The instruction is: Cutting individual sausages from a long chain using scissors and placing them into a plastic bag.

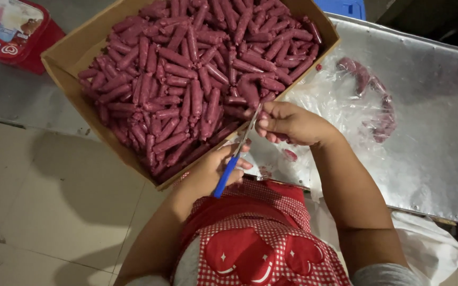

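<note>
A: Head view first: what do your hands have?

B: Your left hand (pixel 213 172) is wrapped round the blue handle of a pair of scissors (pixel 237 153), with the blades pointing up and away from you. Your right hand (pixel 287 124) is pinched shut on something small right at the blade tips; it is too hidden by your fingers to say what.

A: Why hold it there?

B: It looks as if you keep the pinch just over the near corner of the cardboard box (pixel 64 58), so whatever comes off can drop among the dark red sausages (pixel 186 79) heaped inside. That is my reading, not something plain to see.

A: And the edges?

B: The box sits tilted across the front edge of the steel table (pixel 430 106), its near corner overhanging towards your red checked apron (pixel 261 249). Your wrists work close to that rim. To your right lies a clear plastic bag (pixel 356 100) with a few sausages still in it, spread flat on the steel. Beyond the bag the steel gives room. On your left there is tiled floor (pixel 38 201), and a red tub (pixel 11 32) stands past the box.
</note>
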